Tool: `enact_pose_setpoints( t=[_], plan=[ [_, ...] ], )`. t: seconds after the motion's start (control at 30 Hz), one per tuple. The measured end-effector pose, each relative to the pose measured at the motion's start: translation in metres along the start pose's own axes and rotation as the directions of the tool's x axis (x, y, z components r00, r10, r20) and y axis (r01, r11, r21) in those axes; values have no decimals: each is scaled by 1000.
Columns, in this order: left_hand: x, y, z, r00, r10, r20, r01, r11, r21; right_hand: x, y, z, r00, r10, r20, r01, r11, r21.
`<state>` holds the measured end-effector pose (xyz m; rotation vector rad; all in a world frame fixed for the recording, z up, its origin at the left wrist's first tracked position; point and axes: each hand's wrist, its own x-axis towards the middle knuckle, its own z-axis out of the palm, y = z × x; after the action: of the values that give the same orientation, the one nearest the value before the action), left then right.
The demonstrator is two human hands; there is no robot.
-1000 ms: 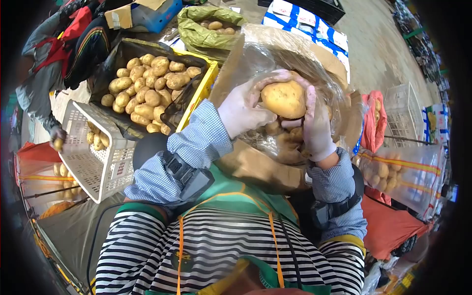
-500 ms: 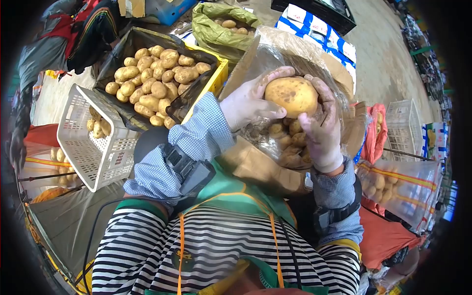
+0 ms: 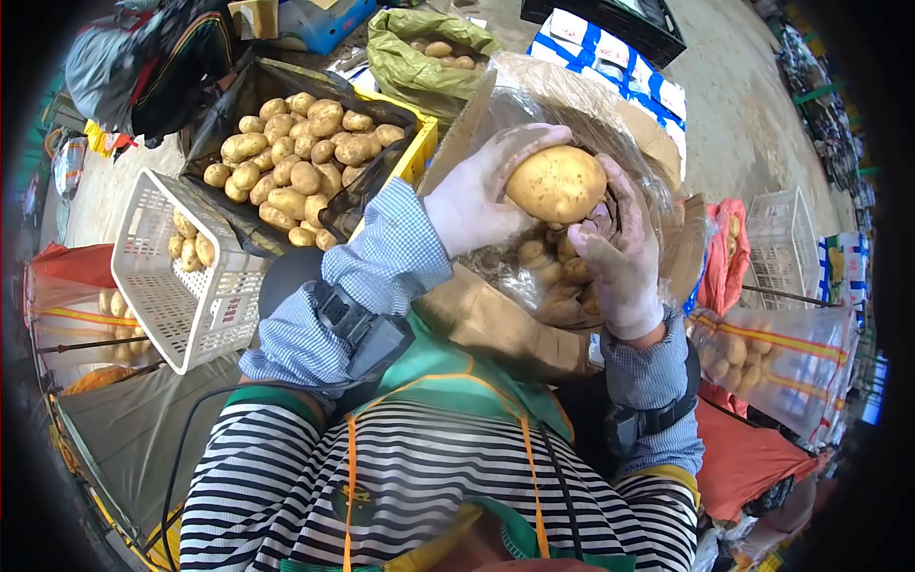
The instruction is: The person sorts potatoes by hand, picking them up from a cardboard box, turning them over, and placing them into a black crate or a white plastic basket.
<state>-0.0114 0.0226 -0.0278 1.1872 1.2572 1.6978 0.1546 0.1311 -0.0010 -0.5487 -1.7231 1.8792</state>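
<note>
A large yellow-brown potato is held up over an open cardboard box lined with clear plastic. My left hand, in a pale, soiled glove, grips its left side, with fingers over the top and the thumb low. On the other side, my right hand, gloved and dirty at the fingers, curves around the right edge, with its thumb close beneath. Beneath the hands, smaller potatoes lie in the cardboard box, partly hidden by the hands and plastic.
A yellow crate with black lining holds many potatoes at left. A tipped white basket has several potatoes. Behind stand a green sack and a box with blue tape. A clear bag of potatoes is at right.
The potato has shifted slightly left and turned, so its dark-spotted face no longer shows. My right fingers have curled in more. At upper left, another person has shifted position.
</note>
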Motion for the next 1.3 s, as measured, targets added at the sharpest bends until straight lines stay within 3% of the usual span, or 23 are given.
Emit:
enact_pose_setpoints(
  t=[0.07,0.13,0.17,0.23,0.27,0.37,0.47,0.53,0.63,0.7,0.77,0.8,0.83,0.9,0.93,0.97,1.03,1.07,1.1,1.13,1.17,1.23,1.3],
  plan=[
    [0,0,2,995,95,36,-101,961,256,-2,-3,0,999,-34,-12,34,998,-55],
    [-3,2,8,987,160,11,-129,754,644,-5,-14,0,994,104,-42,-109,984,-139],
    [-4,-5,10,978,209,-18,-157,786,598,-5,-9,-4,994,105,-18,-106,986,-128],
    [-10,-8,9,973,-223,61,225,974,-24,4,8,-19,973,136,-189,-152,986,-73],
    [-10,-5,5,974,-224,30,225,974,-12,11,15,-22,976,123,-182,-122,992,19],
    [-5,1,-6,943,-332,14,289,798,-529,21,20,-29,971,123,-206,-115,992,51],
    [1,-1,-55,916,-353,-189,67,601,-796,30,27,-42,953,160,-258,-138,985,101],
    [7,-3,-100,903,-247,-350,-149,585,-797,35,37,-52,941,210,-265,-180,975,132],
    [19,-13,-174,649,-264,-713,-408,671,-619,40,46,-56,925,265,-273,-237,963,132],
    [8,-9,-194,739,-220,-636,-401,615,-679,45,56,-59,908,305,-289,-279,952,128],
    [8,-8,-184,794,-220,-567,-311,654,-689,53,77,-81,981,2,-195,-75,927,-368],
    [7,-6,-173,839,-211,-501,-229,699,-677,65,87,-95,861,335,-382,-359,933,11],
    [13,3,-138,803,-286,-523,-189,710,-679,67,89,-95,854,341,-393,-370,929,1],
    [15,8,-106,922,-270,-279,-56,620,-783,71,94,-91,922,148,-357,-333,774,-539],
    [14,6,-96,921,-273,-279,-57,613,-788,75,124,-106,943,176,-281,-319,714,-623],
    [13,3,-88,942,-253,-222,16,693,-721,72,163,-115,963,106,-247,-251,686,-682],
    [10,-5,-85,957,-240,-163,82,762,-642,62,196,-114,868,433,-243,-468,549,-693],
    [8,-13,-85,976,-167,-140,51,800,-598,55,213,-110,847,384,-366,-467,211,-859],
    [8,-19,-85,989,-97,-110,20,832,-554,45,222,-94,868,316,-384,-443,143,-885],
    [10,-19,-85,989,-102,-105,26,829,-558,41,212,-82,793,508,-335,-422,63,-904],
    [13,-17,-85,983,-142,-118,53,828,-558,36,226,-77,798,502,-333,-288,-168,-943],
    [18,-18,-88,963,-229,-140,114,821,-560,44,228,-79,799,544,-257,-60,-352,-934],
    [19,-17,-88,990,-127,-67,57,775,-630,55,222,-97,906,318,-280,-78,-525,-848]
  ],
)
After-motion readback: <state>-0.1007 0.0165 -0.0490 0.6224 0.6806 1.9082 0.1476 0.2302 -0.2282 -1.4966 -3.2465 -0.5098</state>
